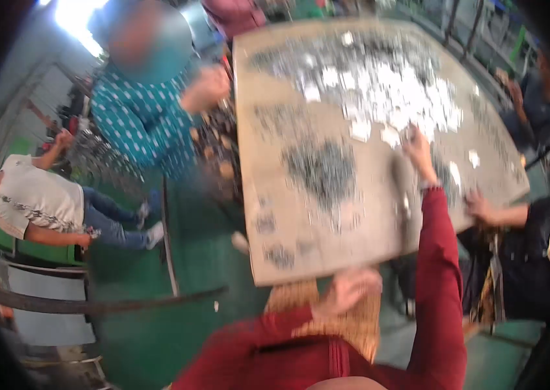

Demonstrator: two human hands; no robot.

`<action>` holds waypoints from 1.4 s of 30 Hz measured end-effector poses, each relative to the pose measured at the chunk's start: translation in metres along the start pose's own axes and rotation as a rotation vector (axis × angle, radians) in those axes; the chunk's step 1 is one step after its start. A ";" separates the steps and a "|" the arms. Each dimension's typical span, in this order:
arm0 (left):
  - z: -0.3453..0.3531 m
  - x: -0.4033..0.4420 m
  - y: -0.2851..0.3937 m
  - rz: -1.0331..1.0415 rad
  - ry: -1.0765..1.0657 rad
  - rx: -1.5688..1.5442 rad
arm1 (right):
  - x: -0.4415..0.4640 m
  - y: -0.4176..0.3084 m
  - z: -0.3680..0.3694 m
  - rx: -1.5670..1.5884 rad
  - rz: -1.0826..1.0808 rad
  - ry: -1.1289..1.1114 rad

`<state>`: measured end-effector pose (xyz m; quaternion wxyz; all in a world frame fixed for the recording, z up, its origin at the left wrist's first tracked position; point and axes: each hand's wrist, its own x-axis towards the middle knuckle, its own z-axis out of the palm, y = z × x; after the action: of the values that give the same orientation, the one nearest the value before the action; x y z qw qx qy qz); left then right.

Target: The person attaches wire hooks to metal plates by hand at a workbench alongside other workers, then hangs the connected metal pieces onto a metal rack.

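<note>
My right hand (420, 153), in a dark red sleeve, reaches over the table (294, 240) to the lower edge of a wide spread of small shiny flat pieces (385, 91). Its fingers are bent at the pieces; whether they hold one is too small to tell. Near the table's front edge is my left hand (351, 290), blurred, above a woven surface (346, 331). A dark heap of small pieces (327, 172) lies left of my right hand, and smaller dark piles (280, 255) sit at the table's near left corner.
A co-worker's hand (480, 208) rests on the table's right edge. Beyond the left edge stands a person in a teal patterned top (141, 120). Farther left is a person in a white shirt (44, 195). Another person (538, 104) is at the far right.
</note>
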<state>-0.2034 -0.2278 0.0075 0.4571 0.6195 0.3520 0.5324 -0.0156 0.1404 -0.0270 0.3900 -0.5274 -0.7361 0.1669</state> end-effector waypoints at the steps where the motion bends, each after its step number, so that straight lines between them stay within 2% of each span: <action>1: 0.003 -0.003 0.006 -0.012 0.007 -0.021 | -0.024 -0.045 -0.015 0.457 0.053 -0.032; 4: 0.008 -0.001 0.000 0.021 0.028 -0.047 | -0.095 -0.121 -0.045 0.800 0.213 -0.178; 8: 0.004 0.000 -0.001 0.002 0.024 -0.033 | -0.185 -0.145 -0.065 0.959 0.363 -0.251; 10: 0.008 0.004 -0.002 -0.010 0.084 -0.137 | -0.220 -0.160 -0.076 0.944 0.415 -0.240; 12: 0.008 0.006 0.007 -0.020 0.058 -0.173 | -0.243 -0.177 -0.087 0.938 0.438 -0.212; 14: 0.008 0.006 0.006 -0.068 0.049 -0.217 | -0.257 -0.186 -0.095 0.930 0.423 -0.205; 18: 0.012 0.002 0.007 -0.042 0.060 -0.101 | -0.269 -0.201 -0.108 0.951 0.367 -0.177; 23: 0.013 -0.004 0.010 -0.047 0.067 0.035 | -0.272 -0.202 -0.115 1.065 0.475 -0.210; 27: 0.013 -0.006 0.009 0.118 0.048 0.191 | -0.273 -0.194 -0.113 1.226 0.564 -0.243; 30: 0.006 -0.010 0.004 0.148 -0.018 0.241 | -0.279 -0.203 -0.109 0.930 0.547 -0.110; 31: 0.005 -0.011 0.004 0.191 0.033 0.247 | -0.283 -0.206 -0.109 0.919 0.491 -0.071; 34: -0.021 0.007 -0.012 0.068 0.161 0.227 | -0.285 -0.220 -0.112 0.839 0.453 -0.012; 35: -0.033 0.023 -0.010 -0.120 0.208 0.181 | -0.288 -0.214 -0.108 0.895 0.401 0.024; 36: -0.048 0.045 -0.016 0.001 0.237 0.403 | -0.288 -0.212 -0.106 0.888 0.403 0.017; 37: -0.067 0.068 -0.034 0.082 0.210 0.762 | -0.288 -0.210 -0.106 0.880 0.404 0.011; 39: -0.086 0.107 -0.056 0.083 0.117 1.011 | -0.289 -0.212 -0.104 0.878 0.458 0.011; 40: -0.090 0.121 -0.070 0.001 0.081 1.074 | -0.287 -0.212 -0.105 0.866 0.458 0.007; 42: -0.089 0.131 -0.087 0.118 0.020 1.250 | -0.286 -0.213 -0.109 0.831 0.468 0.008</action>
<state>-0.2625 -0.0610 -0.0289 -0.0253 0.7830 0.5663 0.2561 -0.0313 -0.2197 0.0692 0.5228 -0.4790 -0.4667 0.5285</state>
